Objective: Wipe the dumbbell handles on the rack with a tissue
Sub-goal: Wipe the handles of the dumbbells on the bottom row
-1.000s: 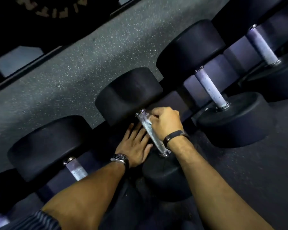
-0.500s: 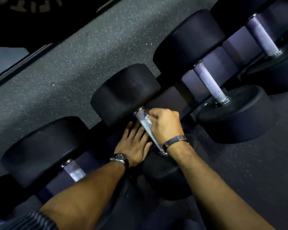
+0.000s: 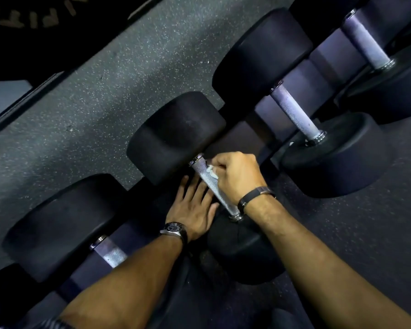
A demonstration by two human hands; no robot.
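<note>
Black dumbbells lie in a diagonal row on a dark rack (image 3: 301,77). The middle dumbbell (image 3: 176,136) has a knurled silver handle (image 3: 214,188). My right hand (image 3: 237,174) curls over the upper part of that handle and presses a small white tissue (image 3: 211,169) against it; most of the tissue is hidden under the fingers. My left hand (image 3: 195,207), with a watch on its wrist, lies flat with straight fingers on the rack just left of the handle.
Neighbouring dumbbells have bare handles: one at the right (image 3: 294,110), one at the far right (image 3: 365,39), one at the lower left (image 3: 109,252). Speckled grey rubber floor (image 3: 105,91) runs behind the rack. Dark equipment sits at the top left.
My right hand with the tissue has stayed at the upper end of the handle, shifting only slightly. The left hand has stayed flat in place. The camera view has shifted a little.
</note>
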